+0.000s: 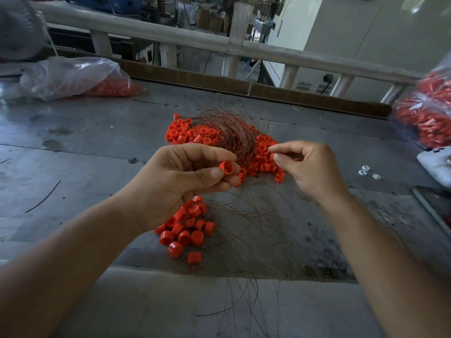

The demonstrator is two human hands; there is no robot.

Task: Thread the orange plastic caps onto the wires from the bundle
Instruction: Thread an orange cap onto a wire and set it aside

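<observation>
Head view. One orange cap [226, 167] is held near the centre of the frame, hollow side toward the camera, pinched between thumb and forefinger of the left hand [180, 181]; the other fingers are curled beneath it. The right hand [307, 167] is seen at 3 o'clock of the cap, thumb and forefinger tips pressed together, remaining fingers curled. Whether a wire is caught in that pinch cannot be told.

The wire bundle [229, 128], thin and coppery, is laid at 12 o'clock of the hands, across a far pile of caps [180, 132]. A near pile of caps [185, 228] is found at 6 o'clock, under the left wrist, with loose wires [244, 240] fanned beside it.

Everything is set on a grey, stained table [97, 147]. A plastic bag [70, 74] of orange pieces is noted at 10 o'clock, a second bag [424, 113] at 3 o'clock. A pale railing [170, 37] is seen beyond the far edge.
</observation>
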